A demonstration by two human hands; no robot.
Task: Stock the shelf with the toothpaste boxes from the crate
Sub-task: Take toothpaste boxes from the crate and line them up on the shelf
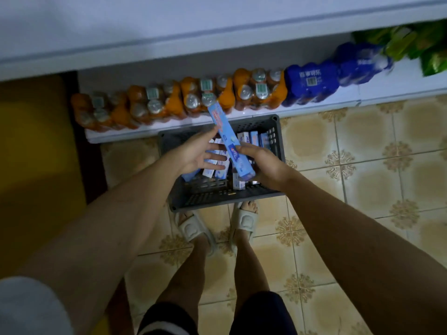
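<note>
A grey plastic crate (275, 131) stands on the floor in front of my feet, with several toothpaste boxes (256, 139) lying in it. My right hand (263, 165) grips the near end of a long blue toothpaste box (227, 136), held above the crate and tilted up toward the shelf. My left hand (196, 153) is spread with straight fingers, its thumb touching the left side of that box. The white shelf (169, 27) runs across the top of the view.
Shrink-wrapped packs of orange drink bottles (174, 102) and blue packs (312, 81) line the bottom shelf behind the crate. Green bags (416, 42) lie at the far right. Patterned floor tiles (362, 151) lie to the right, a yellow panel (36, 153) to the left.
</note>
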